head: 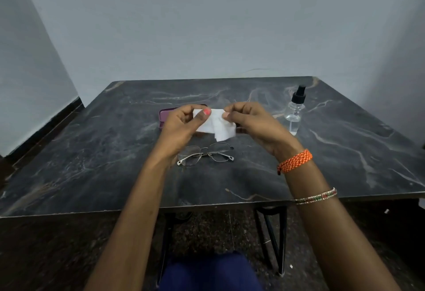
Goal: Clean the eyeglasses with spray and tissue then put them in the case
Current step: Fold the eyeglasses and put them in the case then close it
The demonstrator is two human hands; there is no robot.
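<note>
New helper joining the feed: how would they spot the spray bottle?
Start at the dark marbled table and look to its far right part. The spray bottle stands upright there, right of both hands: small, clear, with a black pump top.

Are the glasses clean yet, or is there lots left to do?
Hard to tell if they're clean. The eyeglasses lie folded on the dark table, nobody touching them. The left hand and right hand both pinch the white tissue above them. The spray bottle stands capped to the right. Still left: wiping the lenses, then putting them in the purple case behind the left hand.
</note>
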